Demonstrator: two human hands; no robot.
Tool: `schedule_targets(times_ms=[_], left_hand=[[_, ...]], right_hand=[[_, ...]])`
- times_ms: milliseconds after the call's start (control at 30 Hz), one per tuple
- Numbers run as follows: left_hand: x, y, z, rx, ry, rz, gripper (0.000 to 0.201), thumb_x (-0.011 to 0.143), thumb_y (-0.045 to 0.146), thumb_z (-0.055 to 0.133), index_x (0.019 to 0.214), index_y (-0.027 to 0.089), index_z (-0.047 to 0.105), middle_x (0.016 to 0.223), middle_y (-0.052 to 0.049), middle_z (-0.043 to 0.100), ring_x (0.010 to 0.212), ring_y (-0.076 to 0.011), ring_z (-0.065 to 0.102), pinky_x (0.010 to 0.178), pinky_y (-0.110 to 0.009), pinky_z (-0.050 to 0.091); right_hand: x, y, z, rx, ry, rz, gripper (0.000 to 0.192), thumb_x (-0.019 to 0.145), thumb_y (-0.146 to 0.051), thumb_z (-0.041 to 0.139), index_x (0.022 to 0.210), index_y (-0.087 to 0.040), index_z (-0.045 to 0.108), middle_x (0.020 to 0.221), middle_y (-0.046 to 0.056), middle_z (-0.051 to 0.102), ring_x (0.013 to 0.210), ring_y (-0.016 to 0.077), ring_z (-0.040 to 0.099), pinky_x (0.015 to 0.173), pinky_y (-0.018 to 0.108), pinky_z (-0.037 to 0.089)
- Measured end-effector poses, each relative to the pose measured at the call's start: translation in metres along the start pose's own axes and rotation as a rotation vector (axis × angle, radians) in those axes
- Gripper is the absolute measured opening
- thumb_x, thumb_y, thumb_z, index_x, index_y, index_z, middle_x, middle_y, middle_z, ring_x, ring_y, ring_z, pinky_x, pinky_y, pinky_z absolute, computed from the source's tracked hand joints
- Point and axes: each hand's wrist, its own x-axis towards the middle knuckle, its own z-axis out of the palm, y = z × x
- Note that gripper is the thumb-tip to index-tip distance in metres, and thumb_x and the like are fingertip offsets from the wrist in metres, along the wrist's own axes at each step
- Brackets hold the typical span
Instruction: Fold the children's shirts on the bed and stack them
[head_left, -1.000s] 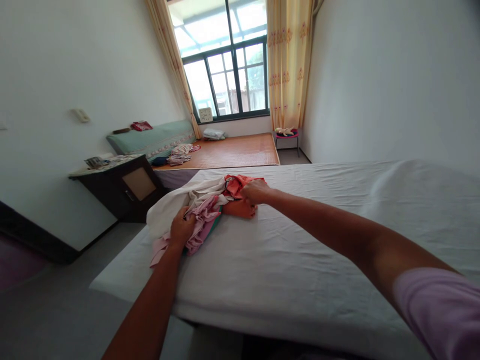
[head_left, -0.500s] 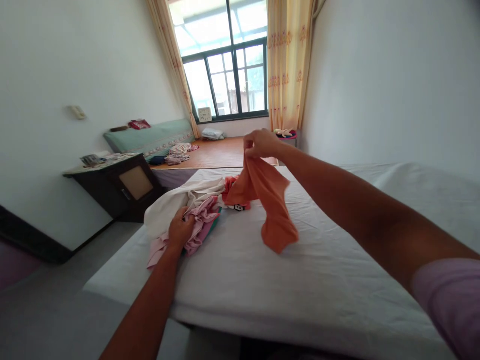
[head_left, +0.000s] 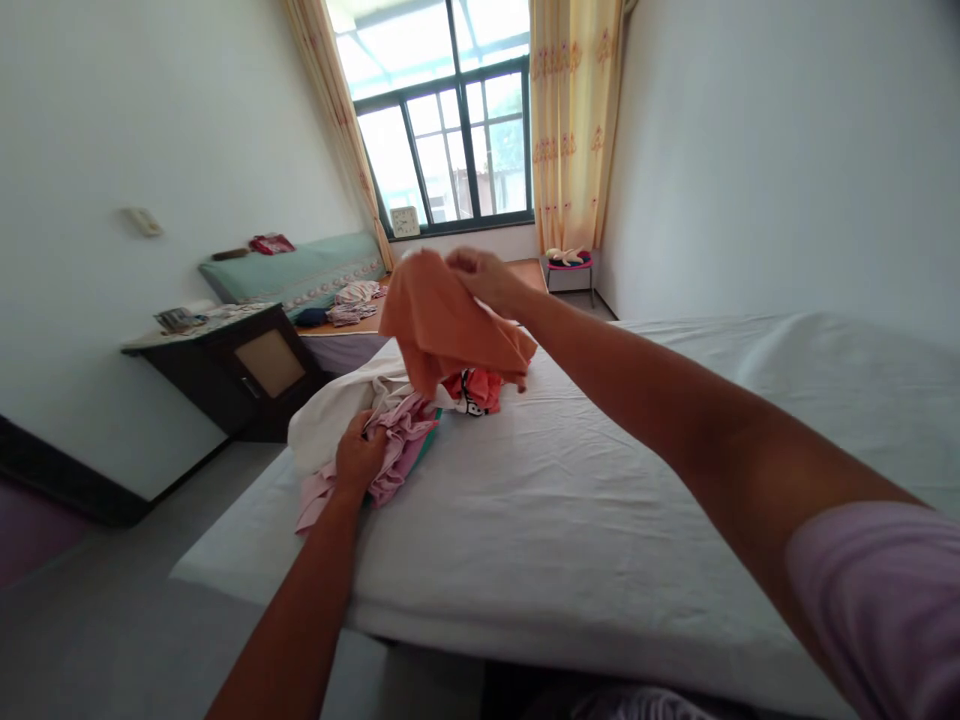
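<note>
My right hand pinches an orange garment and holds it up over the bed; the cloth hangs and spreads to the left, and its exact kind cannot be made out. My left hand is closed on a crumpled pink garment at the pile's near side. Behind that lies a cream-white cloth. A bit of green fabric shows at the pink one's right edge. Beneath the hanging cloth rests a red-orange garment with a black-and-white print.
The bed has a white sheet. A dark cabinet stands at left. Beyond it, a second bed carries folded clothes. A stool with things on it stands by the curtain.
My right hand has moved slightly left and up, swinging the orange garment leftward from over the bare sheet to above the pile. My left hand stays on the pink garment.
</note>
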Motion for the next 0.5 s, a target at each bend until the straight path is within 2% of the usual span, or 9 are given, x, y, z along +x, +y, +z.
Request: schedule_targets(times_ms=[67, 100, 133, 200, 267, 333, 400, 467, 500], left_hand=[[-0.001, -0.002, 0.000, -0.014, -0.006, 0.010, 0.040, 0.078, 0.033, 0.046, 0.108, 0.016, 0.065, 0.101, -0.007, 0.069, 0.092, -0.0223, 0.062, 0.085, -0.032, 0.047], [-0.001, -0.002, 0.000, -0.021, -0.003, 0.023, 0.039, 0.078, 0.033, 0.046, 0.107, 0.017, 0.065, 0.102, -0.007, 0.069, 0.093, -0.0221, 0.061, 0.086, -0.031, 0.046], [-0.002, -0.003, 0.001, -0.027, 0.005, 0.036, 0.038, 0.079, 0.033, 0.046, 0.107, 0.017, 0.064, 0.104, -0.007, 0.069, 0.095, -0.0220, 0.061, 0.087, -0.031, 0.046], [-0.002, -0.005, 0.001, -0.029, 0.031, 0.053, 0.036, 0.080, 0.034, 0.047, 0.106, 0.017, 0.064, 0.106, -0.008, 0.068, 0.098, -0.0220, 0.061, 0.088, -0.031, 0.046], [-0.002, -0.006, 0.002, -0.014, 0.051, 0.056, 0.035, 0.081, 0.035, 0.048, 0.106, 0.018, 0.064, 0.106, -0.008, 0.068, 0.098, -0.0222, 0.061, 0.088, -0.031, 0.046], [-0.002, -0.005, 0.003, 0.008, 0.054, 0.059, 0.035, 0.081, 0.035, 0.048, 0.107, 0.018, 0.064, 0.107, -0.008, 0.068, 0.098, -0.0226, 0.061, 0.087, -0.031, 0.046], [-0.001, -0.003, 0.004, 0.036, 0.051, 0.058, 0.035, 0.081, 0.036, 0.050, 0.108, 0.018, 0.063, 0.107, -0.009, 0.067, 0.096, -0.0230, 0.061, 0.084, -0.032, 0.047], [-0.001, -0.001, 0.005, 0.072, 0.052, 0.051, 0.035, 0.081, 0.037, 0.050, 0.109, 0.019, 0.063, 0.107, -0.009, 0.067, 0.094, -0.0232, 0.061, 0.081, -0.032, 0.047], [-0.001, 0.001, 0.005, 0.094, 0.051, 0.052, 0.036, 0.082, 0.038, 0.050, 0.109, 0.019, 0.063, 0.108, -0.009, 0.067, 0.094, -0.0233, 0.061, 0.080, -0.032, 0.047]], right_hand=[[-0.024, 0.023, -0.005, -0.027, -0.215, 0.117, 0.037, 0.077, -0.027, 0.072, 0.109, -0.017, 0.059, 0.102, 0.004, 0.069, 0.089, 0.0122, 0.062, 0.078, 0.023, 0.052], [-0.038, 0.034, -0.010, -0.042, -0.283, 0.192, 0.044, 0.076, -0.026, 0.073, 0.116, -0.018, 0.057, 0.106, 0.006, 0.069, 0.089, 0.0127, 0.063, 0.077, 0.023, 0.053], [-0.051, 0.044, -0.016, -0.064, -0.302, 0.263, 0.049, 0.077, -0.025, 0.072, 0.122, -0.019, 0.055, 0.109, 0.008, 0.069, 0.088, 0.0131, 0.064, 0.076, 0.024, 0.054], [-0.076, 0.062, -0.031, -0.159, -0.269, 0.386, 0.044, 0.083, -0.026, 0.066, 0.124, -0.018, 0.055, 0.105, 0.010, 0.071, 0.084, 0.0140, 0.066, 0.072, 0.025, 0.054], [-0.100, 0.075, -0.045, -0.316, -0.271, 0.473, 0.031, 0.086, -0.028, 0.061, 0.115, -0.016, 0.062, 0.097, 0.009, 0.073, 0.081, 0.0152, 0.067, 0.071, 0.025, 0.054], [-0.124, 0.087, -0.050, -0.479, -0.364, 0.505, 0.029, 0.084, -0.031, 0.063, 0.109, -0.017, 0.067, 0.099, 0.008, 0.073, 0.086, 0.0180, 0.068, 0.077, 0.028, 0.053], [-0.147, 0.097, -0.045, -0.602, -0.424, 0.493, 0.047, 0.075, -0.034, 0.073, 0.118, -0.018, 0.065, 0.114, 0.010, 0.069, 0.102, 0.0236, 0.064, 0.087, 0.032, 0.051], [-0.168, 0.108, -0.030, -0.676, -0.411, 0.454, 0.080, 0.061, -0.034, 0.082, 0.134, -0.018, 0.054, 0.128, 0.013, 0.061, 0.117, 0.0289, 0.056, 0.093, 0.034, 0.047], [-0.176, 0.112, -0.021, -0.689, -0.389, 0.418, 0.089, 0.058, -0.032, 0.084, 0.139, -0.019, 0.048, 0.131, 0.014, 0.059, 0.120, 0.0298, 0.054, 0.094, 0.035, 0.046]])
